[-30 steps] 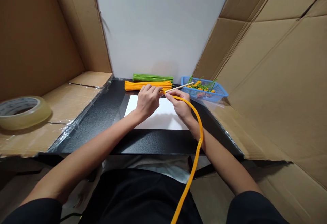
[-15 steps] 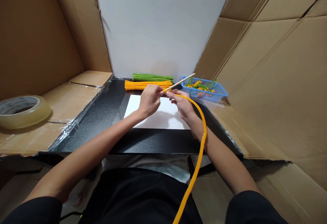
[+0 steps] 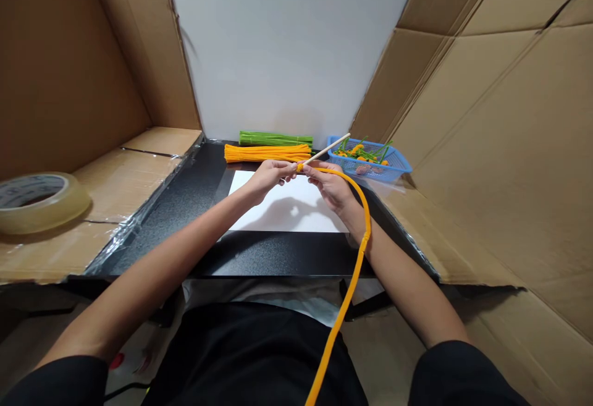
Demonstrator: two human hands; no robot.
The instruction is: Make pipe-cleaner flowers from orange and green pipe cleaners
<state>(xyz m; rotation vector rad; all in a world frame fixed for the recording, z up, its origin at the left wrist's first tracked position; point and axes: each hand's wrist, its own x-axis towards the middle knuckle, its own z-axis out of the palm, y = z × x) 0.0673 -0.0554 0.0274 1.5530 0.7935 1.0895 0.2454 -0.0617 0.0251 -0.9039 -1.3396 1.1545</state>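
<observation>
A thin pale wooden stick (image 3: 328,148) slants up to the right above the table, with a small orange coil (image 3: 300,167) wound round its lower end. My left hand (image 3: 271,177) pinches that lower end beside the coil. From the coil a long orange pipe cleaner (image 3: 360,257) arcs over my right forearm and hangs down past the table edge. The thumb and fingers of my right hand (image 3: 332,188) are closed on this pipe cleaner close to the coil. Both hands hover over a white sheet (image 3: 287,214), and their fingertips almost meet.
Behind my hands lie an orange pipe cleaner bundle (image 3: 264,154) and a green bundle (image 3: 275,139). A blue basket (image 3: 393,171) at the right holds orange-and-green pieces. A tape roll (image 3: 69,202) rests on cardboard at the left. Cardboard walls (image 3: 500,115) flank the black table (image 3: 269,254).
My left hand has turned and its fingers have straightened, leaving the orange coil more visible. My right hand keeps its place, and the stick is at nearly the same slant.
</observation>
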